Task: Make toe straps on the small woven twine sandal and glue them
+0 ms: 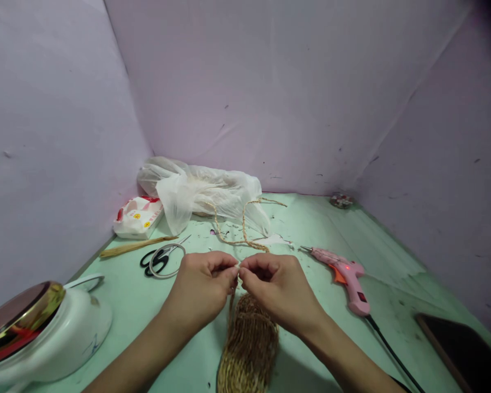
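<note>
My left hand [210,278] and my right hand [280,286] meet at the middle of the table, fingertips almost touching. Both are closed in a pinch on a thin, pale straw strand [238,268], which is mostly covered by the fingers. Just below them lies a thick piece of brown-to-tan twisted straw cord [251,344], its rows side by side; its top is partly behind my right hand. Beyond my fingers a braided straw cord [244,224] loops over the table towards a white plastic bag. Whether it joins the pinched strand cannot be seen.
A pink glue gun [347,270] with a lit red light lies right, its cable running forward. A dark phone [462,349] is at the right edge. Left are black-handled scissors [157,263], a ring [154,273], a tissue pack [139,218] and a white pot-like object [77,333]. The plastic bag [213,191] sits behind.
</note>
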Demonstrator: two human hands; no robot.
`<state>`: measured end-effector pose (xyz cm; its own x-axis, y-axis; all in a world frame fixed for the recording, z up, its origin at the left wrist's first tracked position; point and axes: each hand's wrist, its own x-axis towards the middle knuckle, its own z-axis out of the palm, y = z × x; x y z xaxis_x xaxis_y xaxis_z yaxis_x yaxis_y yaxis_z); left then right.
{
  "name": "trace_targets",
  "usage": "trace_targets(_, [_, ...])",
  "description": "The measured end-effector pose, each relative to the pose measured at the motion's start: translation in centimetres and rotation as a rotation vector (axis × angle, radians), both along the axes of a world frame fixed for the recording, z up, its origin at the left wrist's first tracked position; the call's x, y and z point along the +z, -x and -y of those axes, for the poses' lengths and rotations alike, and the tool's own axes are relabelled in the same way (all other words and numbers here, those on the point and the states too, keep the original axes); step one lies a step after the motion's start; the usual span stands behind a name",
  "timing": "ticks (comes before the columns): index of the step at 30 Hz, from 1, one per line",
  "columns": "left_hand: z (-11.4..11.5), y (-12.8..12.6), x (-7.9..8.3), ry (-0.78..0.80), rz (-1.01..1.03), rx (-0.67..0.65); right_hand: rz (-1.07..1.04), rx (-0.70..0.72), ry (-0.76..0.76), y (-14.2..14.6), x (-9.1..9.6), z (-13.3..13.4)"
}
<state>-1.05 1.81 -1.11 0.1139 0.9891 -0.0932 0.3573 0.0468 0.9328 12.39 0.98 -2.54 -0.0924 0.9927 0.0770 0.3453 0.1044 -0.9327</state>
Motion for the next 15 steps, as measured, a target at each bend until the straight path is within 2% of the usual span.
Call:
trace_targets(9, [0.22,0.01,-0.15,-0.074,-0.044,-0.019,0.087,0.053,-0.197,-0.41,0.33,0.40])
trace_targets(15, [0.33,0.13,-0.73,-0.132,-0.067,-0.049,0.141,0.019,-0.214,-0.25,0.02,0.36])
